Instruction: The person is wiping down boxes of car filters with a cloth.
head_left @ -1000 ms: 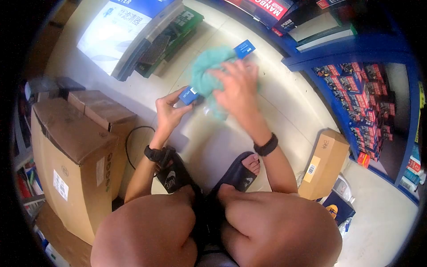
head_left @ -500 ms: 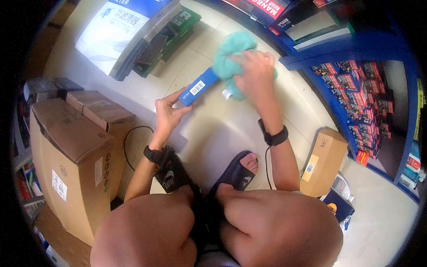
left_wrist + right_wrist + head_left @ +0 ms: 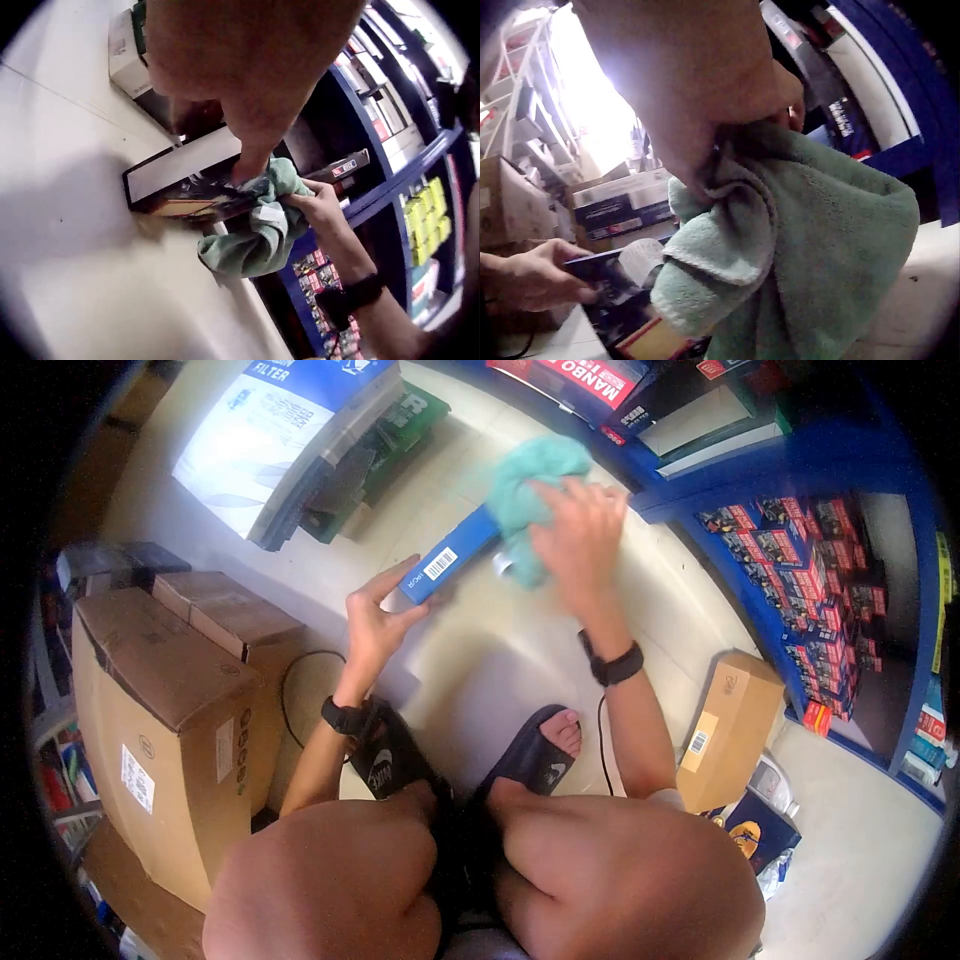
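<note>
A slim blue box (image 3: 445,560) with a white barcode label on its side slants up from my left hand (image 3: 370,625). Thumb and fingers grip its near end from both sides. Its wide face, dark with a yellow patch, shows in the right wrist view (image 3: 649,334). Bunched in my right hand (image 3: 582,545) is a green terry cloth (image 3: 525,465), which overlaps the far end of the box and hides it. A white tag hangs from the cloth (image 3: 247,251) in the left wrist view.
Brown cartons (image 3: 160,660) stand on the left, and a smaller carton (image 3: 730,730) is on the right. Large filter boxes (image 3: 260,450) lie at the upper left. A blue shelf (image 3: 690,500) with stacked small boxes borders the right side. My sandalled feet are on the tiled floor.
The cloth and right hand moved from low over the box up and right to its far end, uncovering the barcode side. The left hand keeps its grip. A small blue box is now out of sight.
</note>
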Demonstrator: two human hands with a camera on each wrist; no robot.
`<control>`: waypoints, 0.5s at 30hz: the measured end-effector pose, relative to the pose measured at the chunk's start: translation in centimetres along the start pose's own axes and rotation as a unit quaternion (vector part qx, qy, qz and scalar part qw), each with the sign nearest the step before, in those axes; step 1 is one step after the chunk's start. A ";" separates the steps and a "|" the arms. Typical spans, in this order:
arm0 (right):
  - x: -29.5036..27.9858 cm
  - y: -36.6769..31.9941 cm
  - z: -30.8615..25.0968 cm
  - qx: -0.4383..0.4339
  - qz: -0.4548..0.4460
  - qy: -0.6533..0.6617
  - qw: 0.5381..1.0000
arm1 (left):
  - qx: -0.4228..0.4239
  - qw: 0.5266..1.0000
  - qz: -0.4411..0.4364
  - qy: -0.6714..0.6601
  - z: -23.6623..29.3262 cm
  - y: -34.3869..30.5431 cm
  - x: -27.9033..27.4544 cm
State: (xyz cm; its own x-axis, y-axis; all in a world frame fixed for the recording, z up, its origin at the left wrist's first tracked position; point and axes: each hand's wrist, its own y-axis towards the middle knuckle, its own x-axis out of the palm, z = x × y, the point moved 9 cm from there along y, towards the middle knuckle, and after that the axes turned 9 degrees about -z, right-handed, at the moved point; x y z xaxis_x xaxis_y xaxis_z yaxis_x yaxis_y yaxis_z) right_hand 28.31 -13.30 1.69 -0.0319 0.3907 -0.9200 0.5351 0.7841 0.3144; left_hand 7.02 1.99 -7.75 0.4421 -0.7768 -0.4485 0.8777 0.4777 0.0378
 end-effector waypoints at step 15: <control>-5.3 -2.3 4.7 0.149 0.070 -0.042 0.985 | -0.066 0.996 0.060 0.017 4.3 -0.5 -4.4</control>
State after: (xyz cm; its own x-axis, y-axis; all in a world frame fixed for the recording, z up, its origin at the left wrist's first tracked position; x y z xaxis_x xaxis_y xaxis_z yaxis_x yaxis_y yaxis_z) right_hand 31.23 -19.48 4.75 0.1228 0.4333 -0.8928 0.7540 0.5442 0.3678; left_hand 5.45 3.37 -1.98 0.5342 -0.6971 -0.4783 0.7856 0.6183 -0.0238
